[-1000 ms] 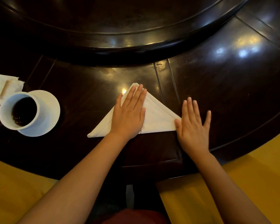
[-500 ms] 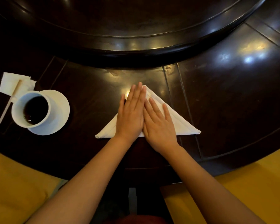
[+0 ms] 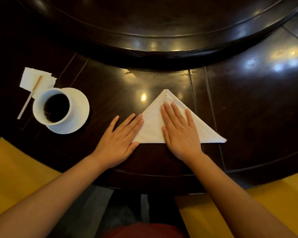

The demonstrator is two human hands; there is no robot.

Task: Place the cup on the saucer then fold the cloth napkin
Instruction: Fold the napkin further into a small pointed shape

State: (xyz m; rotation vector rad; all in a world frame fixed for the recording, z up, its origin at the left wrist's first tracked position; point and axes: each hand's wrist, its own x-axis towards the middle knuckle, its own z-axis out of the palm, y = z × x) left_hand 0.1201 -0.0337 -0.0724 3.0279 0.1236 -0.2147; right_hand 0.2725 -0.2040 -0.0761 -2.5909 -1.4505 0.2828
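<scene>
Now the cloth napkin [image 3: 153,129], folded into a triangle, is lying flat on the dark counter [image 3: 248,109]. Right hand [image 3: 181,133] is pressing palm-down on its middle, fingers spread, grip open. Left hand [image 3: 120,138] is resting flat over the napkin's left corner, grip open too. Left of the napkin, the cup [image 3: 52,107] of dark liquid is sitting on its saucer [image 3: 79,107].

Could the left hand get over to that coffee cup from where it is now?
Probably yes. The left hand lies flat at the napkin's left corner, holding nothing, and only bare table separates it from the cup on its saucer.
</scene>
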